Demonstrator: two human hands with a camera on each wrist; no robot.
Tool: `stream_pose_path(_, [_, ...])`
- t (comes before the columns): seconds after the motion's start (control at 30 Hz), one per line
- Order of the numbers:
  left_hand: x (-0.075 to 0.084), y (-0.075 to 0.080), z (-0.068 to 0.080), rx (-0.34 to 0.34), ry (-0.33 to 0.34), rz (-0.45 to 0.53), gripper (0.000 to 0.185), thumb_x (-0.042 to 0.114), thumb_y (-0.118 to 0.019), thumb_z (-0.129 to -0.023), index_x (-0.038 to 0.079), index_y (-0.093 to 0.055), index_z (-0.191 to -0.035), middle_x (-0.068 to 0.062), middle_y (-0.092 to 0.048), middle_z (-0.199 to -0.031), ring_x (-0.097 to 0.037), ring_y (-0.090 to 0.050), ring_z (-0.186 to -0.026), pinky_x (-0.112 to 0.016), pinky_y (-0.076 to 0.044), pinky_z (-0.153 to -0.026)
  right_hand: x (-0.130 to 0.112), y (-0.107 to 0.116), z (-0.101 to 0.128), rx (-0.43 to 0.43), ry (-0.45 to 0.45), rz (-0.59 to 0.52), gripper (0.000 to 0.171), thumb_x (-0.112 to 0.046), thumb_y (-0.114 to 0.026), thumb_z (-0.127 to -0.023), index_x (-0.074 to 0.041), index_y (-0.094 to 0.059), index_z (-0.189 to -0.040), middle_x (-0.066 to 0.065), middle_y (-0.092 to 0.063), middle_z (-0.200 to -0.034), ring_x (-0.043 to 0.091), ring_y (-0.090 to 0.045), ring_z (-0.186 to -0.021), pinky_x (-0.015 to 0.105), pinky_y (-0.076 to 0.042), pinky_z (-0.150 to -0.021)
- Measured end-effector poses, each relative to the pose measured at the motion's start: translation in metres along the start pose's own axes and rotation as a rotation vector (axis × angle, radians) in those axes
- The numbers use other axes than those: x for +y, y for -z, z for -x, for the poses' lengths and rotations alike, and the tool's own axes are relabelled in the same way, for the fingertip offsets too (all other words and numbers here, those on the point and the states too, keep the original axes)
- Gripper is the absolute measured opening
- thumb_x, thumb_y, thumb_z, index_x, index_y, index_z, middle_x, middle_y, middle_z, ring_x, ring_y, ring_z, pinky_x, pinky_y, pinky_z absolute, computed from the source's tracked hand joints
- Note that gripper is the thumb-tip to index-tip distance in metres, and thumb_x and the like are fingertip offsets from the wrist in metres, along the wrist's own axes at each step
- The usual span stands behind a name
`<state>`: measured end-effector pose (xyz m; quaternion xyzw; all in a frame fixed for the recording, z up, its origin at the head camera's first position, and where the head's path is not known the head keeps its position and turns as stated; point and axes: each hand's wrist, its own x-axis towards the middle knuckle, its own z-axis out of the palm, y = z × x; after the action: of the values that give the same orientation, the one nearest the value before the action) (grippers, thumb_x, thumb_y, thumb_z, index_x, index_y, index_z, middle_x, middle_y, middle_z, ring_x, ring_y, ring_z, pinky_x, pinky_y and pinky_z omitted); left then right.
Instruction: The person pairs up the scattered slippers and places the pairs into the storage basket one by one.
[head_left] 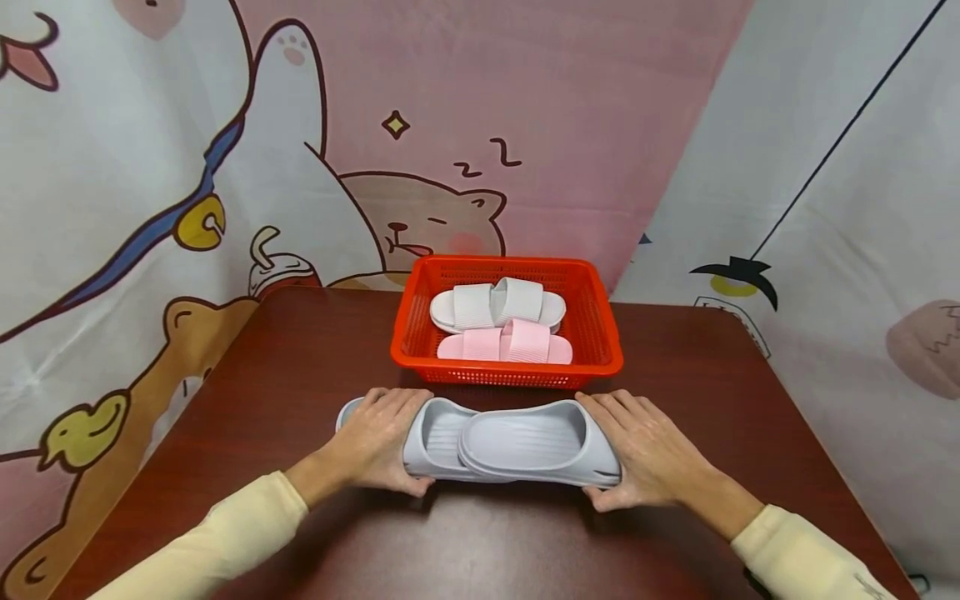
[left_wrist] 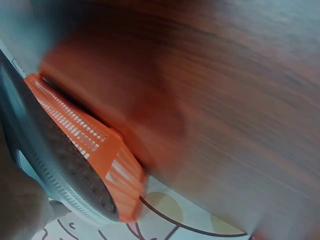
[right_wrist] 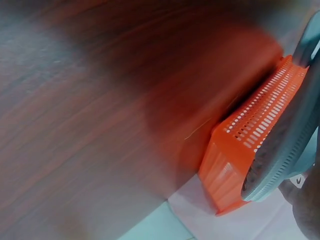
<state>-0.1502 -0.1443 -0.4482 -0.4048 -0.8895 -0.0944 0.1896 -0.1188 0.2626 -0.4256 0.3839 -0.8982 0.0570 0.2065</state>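
Observation:
A pair of pale grey clogs is held level above the table, toe ends outward, with the right clog (head_left: 525, 439) overlapping the left clog (head_left: 441, 433) at the heels. My left hand (head_left: 382, 440) grips the left clog from above around its toe part, thumb on the near side. On the other end, my right hand (head_left: 647, 450) holds the right clog the same way. Dark treaded soles show in both wrist views, on the left clog (left_wrist: 65, 172) and the right clog (right_wrist: 280, 155). Just beyond the clogs stands a red plastic basket (head_left: 510, 375).
Inside the basket lie white slides (head_left: 472, 307) at the back and pink slides (head_left: 528, 342) in front. The basket rests on a dark brown wooden table (head_left: 315, 350). Cartoon-printed cloth (head_left: 570, 125) hangs behind and along both sides.

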Motion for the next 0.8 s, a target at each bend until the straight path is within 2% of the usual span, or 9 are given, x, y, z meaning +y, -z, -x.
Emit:
stream_pose_path(0.3, [0.01, -0.007, -0.006, -0.02, -0.007, 0.014, 0.111, 0.072, -0.08, -0.056, 0.001, -0.052, -0.137, -0.012, -0.061, -0.126, -0.03, -0.058, -0.112, -0.05, -0.044, -0.09, -0.006, -0.001, -0.012, -0.005, 0.023, -0.004, 0.102, -0.062, -0.077, -0.057, -0.005, -0.054, -0.139, 0.005, -0.06, -0.119, 0.024, -0.055, -0.101, 0.045, -0.05, -0.077])
stream_pose_path(0.8, [0.023, -0.019, -0.012, -0.048, -0.02, -0.006, 0.117, 0.075, -0.079, -0.052, 0.0, -0.052, -0.137, -0.011, -0.061, -0.122, -0.029, -0.058, -0.109, -0.049, -0.044, -0.089, -0.018, -0.002, -0.02, 0.008, 0.063, 0.052, 0.102, -0.065, -0.073, -0.057, -0.005, -0.056, -0.137, 0.006, -0.061, -0.116, 0.027, -0.055, -0.099, 0.048, -0.048, -0.078])
